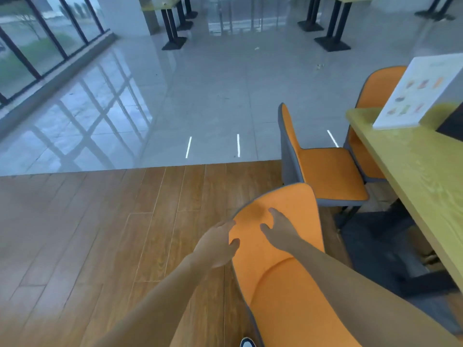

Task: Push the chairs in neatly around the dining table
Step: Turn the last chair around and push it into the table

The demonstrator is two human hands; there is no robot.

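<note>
Nearest orange chair (283,259) at lower centre of the frame, standing on the wood-plank floor (100,234), backrest top toward the middle of the frame, seat running down to the bottom edge. Grey edging along its rim. Well apart from the yellow-green dining table (413,176), which occupies the right edge; not tucked under it.

Left hand (215,244) at the left edge of the backrest, thumb on the orange front face, fingers wrapped behind the rim: gripping the chair. Right hand (280,229) laid on the front face of the backrest near its top, fingers spread wide and slightly bent, pressing the upholstery; thumb pointing left toward the other hand. Both forearms bare, entering from the bottom of the frame.

Second orange chair (323,171) just above the first, at centre right, seat facing the table, front edge near the tabletop's edge. Third orange chair (375,86) at upper right, at the table's far end, partly hidden by the tabletop.

White menu card (423,93) standing tilted on the table at upper right, small coloured pictures on it, too blurred to read.

Grey tiled floor (213,96) across the upper half. Black pedestal table legs (172,28) along the top. Dark-framed windows (50,33) at upper left. Part of a shoe (246,343) at the bottom edge.
</note>
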